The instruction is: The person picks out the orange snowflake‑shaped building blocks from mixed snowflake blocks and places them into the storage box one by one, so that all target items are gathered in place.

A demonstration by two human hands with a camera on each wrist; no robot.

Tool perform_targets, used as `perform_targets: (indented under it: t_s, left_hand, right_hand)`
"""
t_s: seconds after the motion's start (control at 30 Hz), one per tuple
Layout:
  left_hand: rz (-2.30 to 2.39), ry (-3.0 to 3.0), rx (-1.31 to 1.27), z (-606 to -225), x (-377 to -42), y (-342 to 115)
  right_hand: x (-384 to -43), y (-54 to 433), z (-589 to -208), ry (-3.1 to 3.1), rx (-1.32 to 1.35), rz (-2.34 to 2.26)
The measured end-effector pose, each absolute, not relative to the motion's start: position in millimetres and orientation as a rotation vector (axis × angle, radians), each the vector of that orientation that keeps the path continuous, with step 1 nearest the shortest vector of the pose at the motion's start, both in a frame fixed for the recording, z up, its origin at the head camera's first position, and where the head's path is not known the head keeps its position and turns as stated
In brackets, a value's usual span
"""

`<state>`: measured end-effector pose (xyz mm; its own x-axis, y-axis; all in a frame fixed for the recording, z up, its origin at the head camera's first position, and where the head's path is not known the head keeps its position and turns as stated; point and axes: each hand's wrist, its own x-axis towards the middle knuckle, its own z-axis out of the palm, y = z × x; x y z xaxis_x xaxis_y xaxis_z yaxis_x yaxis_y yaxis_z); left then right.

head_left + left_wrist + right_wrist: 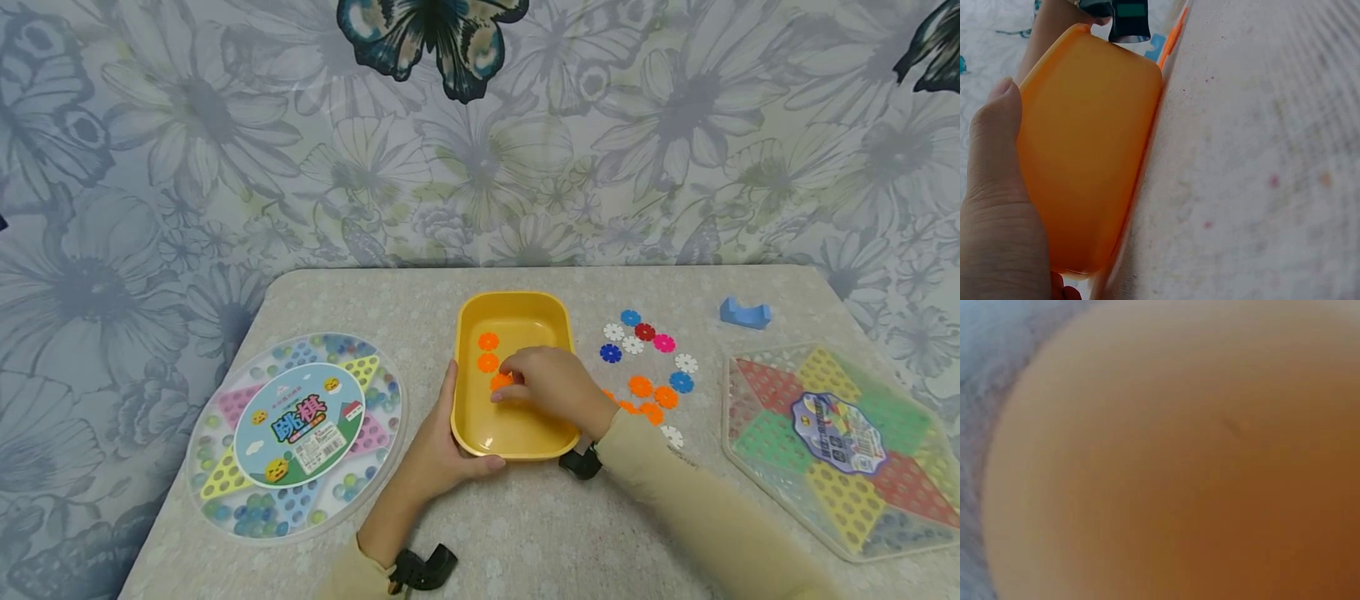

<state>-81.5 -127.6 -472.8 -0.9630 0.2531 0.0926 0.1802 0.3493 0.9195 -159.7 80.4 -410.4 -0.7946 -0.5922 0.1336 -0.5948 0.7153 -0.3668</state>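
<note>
A yellow plastic tray (pixel 517 437) stands on the table between both hands. My left hand (pixel 437 446) grips its near left corner, fingers along the left wall and thumb by the front wall. In the left wrist view, that thumb (pixel 997 137) lies against the tray's outer wall (pixel 1088 156). Inside the tray, two orange snowflake discs (pixel 488 342) lie in a column. Just below them, my right hand (pixel 551 383) pinches a third orange snowflake disc (pixel 500 381) between thumb and index finger, low over the tray floor. The right wrist view shows only a blurred yellowish surface.
Loose snowflake discs (pixel 666 397) in orange, white, blue, red and pink lie right of the tray. A round Chinese checkers box (pixel 300 425) with marbles is at left, a hexagonal one (pixel 840 433) at right. A small blue plastic piece (pixel 745 313) sits at back right.
</note>
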Motion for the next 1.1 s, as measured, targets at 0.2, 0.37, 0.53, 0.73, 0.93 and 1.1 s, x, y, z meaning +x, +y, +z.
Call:
perform_targets:
  t_s: [0.2, 0.37, 0.53, 0.73, 0.93, 1.1]
  left_hand:
    - [1.717, 2.527, 0.402, -471.1, -81.8, -128.9]
    - [1.706, 2.516, 0.398, -471.2, -81.8, -128.1]
    - [1.706, 2.502, 0.419, -471.4, -82.2, -127.4]
    - [1.701, 2.504, 0.431, -470.0, -82.1, -127.7]
    - [1.684, 2.532, 0.444, -470.2, -81.6, -128.7]
    - [1.695, 2.529, 0.427, -471.1, -81.4, -127.9]
  right_hand:
    - [-158.9, 73.2, -410.1, -2.967, 1.018, 0.550]
    - [-157.6, 77.9, -405.9, -2.997, 1.019, 0.563]
    - [-155.4, 88.6, -386.1, -3.047, 1.028, 0.525]
    - [-159.6, 90.5, -348.6, -2.996, 1.100, 0.461]
    - [-177.3, 72.9, -350.3, -3.012, 1.181, 0.517]
    - [-189.3, 57.1, -373.8, -3.127, 1.158, 0.500]
